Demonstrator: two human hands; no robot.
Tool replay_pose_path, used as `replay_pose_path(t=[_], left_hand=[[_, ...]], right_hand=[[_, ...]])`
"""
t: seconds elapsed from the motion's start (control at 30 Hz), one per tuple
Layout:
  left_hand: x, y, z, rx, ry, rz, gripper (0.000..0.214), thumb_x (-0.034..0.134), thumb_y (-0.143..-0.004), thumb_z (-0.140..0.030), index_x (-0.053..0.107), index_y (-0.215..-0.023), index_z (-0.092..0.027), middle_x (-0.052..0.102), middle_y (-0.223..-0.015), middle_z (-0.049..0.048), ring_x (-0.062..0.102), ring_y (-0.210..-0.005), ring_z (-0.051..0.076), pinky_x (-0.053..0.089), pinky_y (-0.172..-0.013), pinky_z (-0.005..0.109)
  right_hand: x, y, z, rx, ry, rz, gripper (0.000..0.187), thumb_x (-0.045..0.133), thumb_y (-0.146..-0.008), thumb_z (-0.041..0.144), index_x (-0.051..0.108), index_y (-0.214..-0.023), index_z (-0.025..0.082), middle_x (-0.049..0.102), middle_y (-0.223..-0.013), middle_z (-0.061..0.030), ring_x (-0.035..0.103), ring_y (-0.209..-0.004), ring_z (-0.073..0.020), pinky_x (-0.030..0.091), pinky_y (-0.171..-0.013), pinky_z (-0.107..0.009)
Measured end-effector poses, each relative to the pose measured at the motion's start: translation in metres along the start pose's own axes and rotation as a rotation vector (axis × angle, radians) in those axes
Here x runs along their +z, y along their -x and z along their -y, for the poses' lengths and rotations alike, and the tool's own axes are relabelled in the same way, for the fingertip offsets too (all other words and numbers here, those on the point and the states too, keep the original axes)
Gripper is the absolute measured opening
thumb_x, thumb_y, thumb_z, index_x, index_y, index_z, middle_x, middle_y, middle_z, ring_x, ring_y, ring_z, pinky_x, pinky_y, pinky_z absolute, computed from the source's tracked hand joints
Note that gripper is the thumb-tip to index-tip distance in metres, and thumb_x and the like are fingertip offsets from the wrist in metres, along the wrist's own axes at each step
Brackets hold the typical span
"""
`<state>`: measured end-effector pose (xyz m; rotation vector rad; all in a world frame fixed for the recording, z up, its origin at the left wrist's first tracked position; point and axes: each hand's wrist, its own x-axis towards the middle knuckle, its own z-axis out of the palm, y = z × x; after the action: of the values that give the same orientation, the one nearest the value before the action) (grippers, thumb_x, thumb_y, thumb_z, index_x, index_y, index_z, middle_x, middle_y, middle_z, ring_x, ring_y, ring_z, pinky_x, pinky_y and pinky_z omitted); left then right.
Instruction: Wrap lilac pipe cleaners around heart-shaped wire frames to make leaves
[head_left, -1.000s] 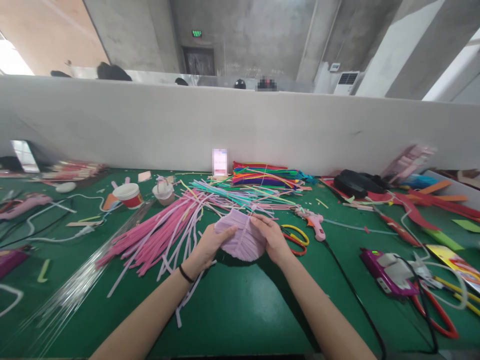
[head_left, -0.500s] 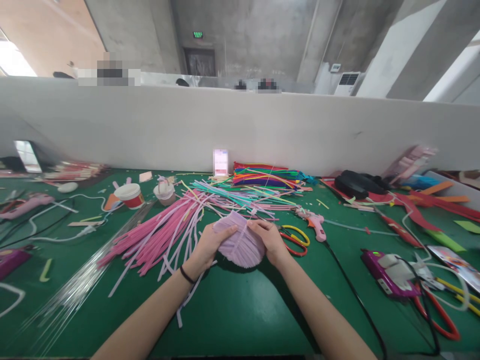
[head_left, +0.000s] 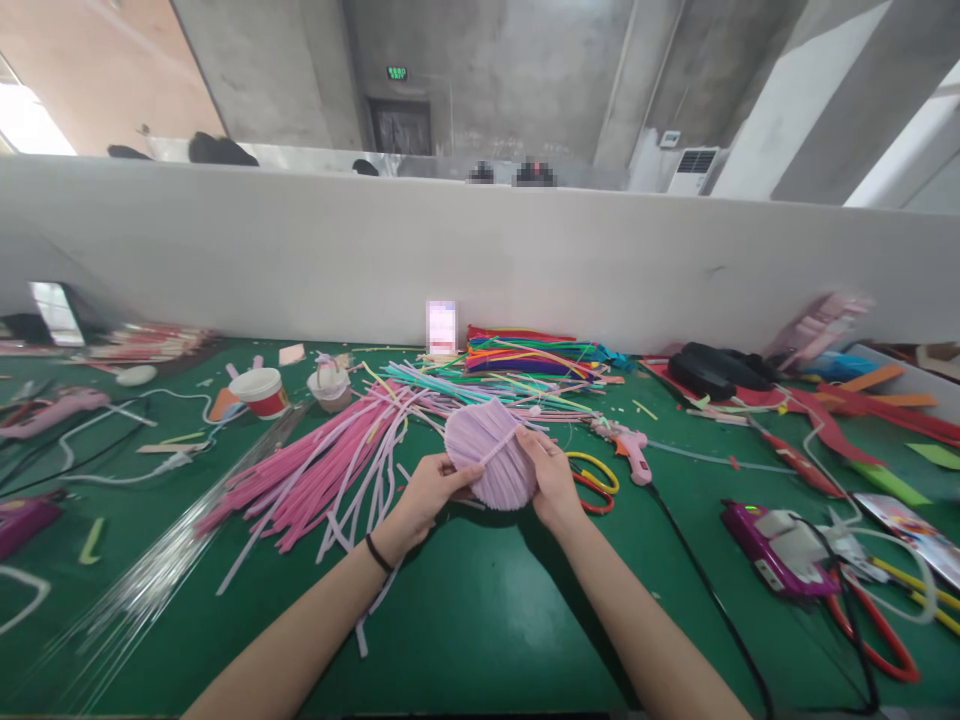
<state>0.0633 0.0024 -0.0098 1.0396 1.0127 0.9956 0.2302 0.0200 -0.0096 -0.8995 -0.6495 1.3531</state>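
The left grip (head_left: 431, 497) is closed, thumb over fingers, on the near left edge of a fuzzy purple pad (head_left: 491, 460); the right grip (head_left: 553, 478) pinches the pad's right side, by the end of its middle rib. The pad sits between both, raised over the middle of the green tabletop (head_left: 480, 620). Left of it fan pink strips (head_left: 300, 470); right lie scissors (head_left: 613, 476) and, farther right, a pink glue gun (head_left: 636, 455). On the far side, a phone (head_left: 441, 328) leans against the partition (head_left: 337, 250).
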Motion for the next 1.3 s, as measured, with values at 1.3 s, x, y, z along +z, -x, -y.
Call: replay_pose_path(t=[1.3], left_hand=[[-0.028, -0.009, -0.025, 0.065, 0.686, -0.201, 0.037, 0.054, -0.084, -0.02, 0.057, -0.121, -0.014, 0.069, -0.109, 0.0104, 0.067, -0.096, 0.024, 0.057, -0.082, 0.036]], right_hand=[[-0.004, 0.011, 0.004, -0.191, 0.581, 0.257, 0.029, 0.053, -0.082, 0.048, 0.061, -0.084, 0.02, 0.063, -0.072, -0.0024, 0.059, -0.062, -0.0153, 0.042, -0.049, -0.024]])
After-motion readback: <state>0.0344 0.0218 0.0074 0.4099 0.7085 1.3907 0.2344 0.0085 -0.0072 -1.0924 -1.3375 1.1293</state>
